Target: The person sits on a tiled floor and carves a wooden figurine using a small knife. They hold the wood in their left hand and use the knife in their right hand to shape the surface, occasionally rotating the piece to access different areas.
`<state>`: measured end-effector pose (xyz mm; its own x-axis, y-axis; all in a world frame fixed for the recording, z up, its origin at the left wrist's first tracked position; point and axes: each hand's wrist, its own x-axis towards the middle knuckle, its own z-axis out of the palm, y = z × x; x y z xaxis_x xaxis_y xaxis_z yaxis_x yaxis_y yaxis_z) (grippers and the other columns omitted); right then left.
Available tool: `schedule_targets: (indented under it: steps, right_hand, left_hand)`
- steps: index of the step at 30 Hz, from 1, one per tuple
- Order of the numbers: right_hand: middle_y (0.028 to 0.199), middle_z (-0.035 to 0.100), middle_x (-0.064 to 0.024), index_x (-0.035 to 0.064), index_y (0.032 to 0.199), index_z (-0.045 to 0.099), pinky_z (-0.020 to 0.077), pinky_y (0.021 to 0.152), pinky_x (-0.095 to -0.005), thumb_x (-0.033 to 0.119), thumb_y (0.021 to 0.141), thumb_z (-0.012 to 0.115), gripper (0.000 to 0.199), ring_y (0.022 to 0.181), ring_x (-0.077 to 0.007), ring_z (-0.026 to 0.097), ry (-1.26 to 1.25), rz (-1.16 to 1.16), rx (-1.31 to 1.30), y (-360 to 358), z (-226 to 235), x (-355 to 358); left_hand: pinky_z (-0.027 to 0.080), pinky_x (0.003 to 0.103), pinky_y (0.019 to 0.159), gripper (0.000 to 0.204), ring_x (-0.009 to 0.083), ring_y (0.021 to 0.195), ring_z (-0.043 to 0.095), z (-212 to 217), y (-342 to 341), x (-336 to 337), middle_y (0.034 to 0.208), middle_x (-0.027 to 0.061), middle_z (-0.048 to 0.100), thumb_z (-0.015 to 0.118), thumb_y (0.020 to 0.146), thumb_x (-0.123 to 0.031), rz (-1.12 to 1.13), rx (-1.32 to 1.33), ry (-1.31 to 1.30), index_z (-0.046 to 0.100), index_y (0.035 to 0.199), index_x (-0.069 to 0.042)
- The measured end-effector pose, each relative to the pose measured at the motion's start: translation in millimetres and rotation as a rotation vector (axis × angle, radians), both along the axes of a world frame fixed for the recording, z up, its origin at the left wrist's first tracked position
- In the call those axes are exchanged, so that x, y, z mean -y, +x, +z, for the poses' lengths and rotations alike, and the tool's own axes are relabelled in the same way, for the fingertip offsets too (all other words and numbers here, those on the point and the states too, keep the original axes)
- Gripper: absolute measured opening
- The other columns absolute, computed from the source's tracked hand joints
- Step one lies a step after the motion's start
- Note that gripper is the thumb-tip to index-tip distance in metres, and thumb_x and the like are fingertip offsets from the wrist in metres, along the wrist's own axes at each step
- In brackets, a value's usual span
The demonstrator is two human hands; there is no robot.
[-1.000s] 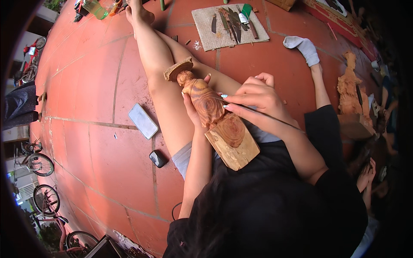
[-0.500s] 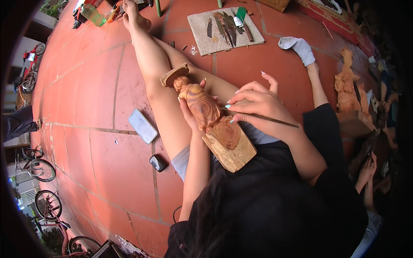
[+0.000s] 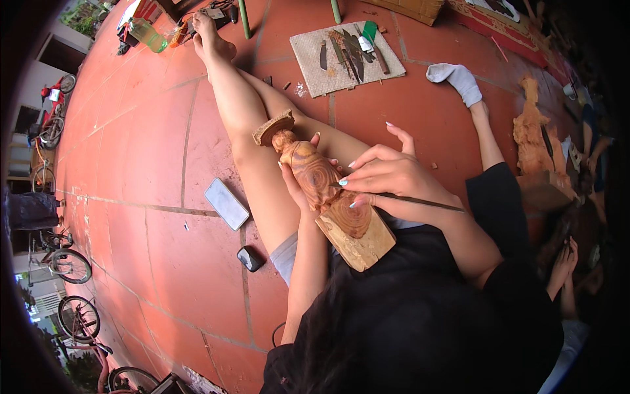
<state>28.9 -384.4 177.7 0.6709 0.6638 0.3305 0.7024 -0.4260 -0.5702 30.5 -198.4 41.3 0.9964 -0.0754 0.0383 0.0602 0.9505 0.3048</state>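
Note:
A carved wooden figurine (image 3: pixel 314 175) with a wide-brimmed hat and a blocky uncarved base (image 3: pixel 357 238) lies slantwise over my lap, its hat pointing away from me. My left hand (image 3: pixel 300 192) is wrapped round its body from below and the left, fingertips showing at the far side. Over the figurine's right side, my right hand (image 3: pixel 397 176) pinches a thin dark rod-like tool (image 3: pixel 430 200) between thumb and fingers, its other fingers spread. The tool's front end meets the lower body, just above the base. Its exact tip shape is too small to tell.
On the red tiles, a woven mat (image 3: pixel 315 49) bears several knives and carving tools. A phone (image 3: pixel 227 203) and a small black case (image 3: pixel 250 259) lie left of my legs. A large wood carving (image 3: pixel 533 134) stands at right, near another person's hands (image 3: pixel 563 266).
My right hand and the tool have shifted slightly down the figurine, closer to its base. The left hand keeps its hold. The whole view has moved a little.

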Motion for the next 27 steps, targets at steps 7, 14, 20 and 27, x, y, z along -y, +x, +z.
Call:
schedule_targets:
  steps: [7,14,20,27]
  right_hand:
    - [0.102,0.07,0.0012,0.0128,0.106,0.07,0.0121,0.109,-0.0507,0.025,0.082,0.069,0.028,0.104,-0.0111,0.058,0.138,-0.108,0.091,26.1,-37.2,-27.3]
    - [0.096,0.07,0.0034,0.0163,0.097,0.073,0.0161,0.108,-0.0526,0.027,0.076,0.074,0.023,0.097,-0.011,0.06,0.086,0.046,-0.047,8.3,-13.3,6.9]
    - [0.099,0.069,0.0029,0.0168,0.099,0.073,0.0161,0.107,-0.0538,0.026,0.076,0.073,0.025,0.1,-0.0114,0.059,0.115,-0.06,0.117,25.0,-9.1,-9.3]
    - [0.101,0.069,0.0044,0.0167,0.097,0.073,0.0191,0.107,-0.0545,0.028,0.076,0.07,0.024,0.096,-0.0109,0.06,0.12,0.041,0.11,7.5,-13.2,-15.1]
  left_hand:
    - [0.046,0.039,0.099,0.08,0.0315,0.122,0.048,-6.3,4.2,-0.6,0.14,0.0225,0.039,0.032,0.09,-0.067,0.165,-0.039,0.038,0.033,0.14,-0.004]
    - [0.046,0.039,0.097,0.08,0.0312,0.121,0.049,-1.8,-9.3,2.7,0.139,0.022,0.04,0.032,0.09,-0.067,0.14,-0.065,0.084,0.034,0.139,-0.004]
    - [0.047,0.039,0.095,0.08,0.0309,0.119,0.049,-4.0,-7.1,1.4,0.137,0.0216,0.041,0.032,0.09,-0.067,0.131,-0.075,0.082,0.035,0.139,-0.004]
    - [0.048,0.039,0.093,0.08,0.0306,0.118,0.05,-0.6,-20.9,-2.7,0.136,0.0212,0.043,0.032,0.09,-0.068,0.109,-0.083,0.1,0.036,0.138,-0.004]
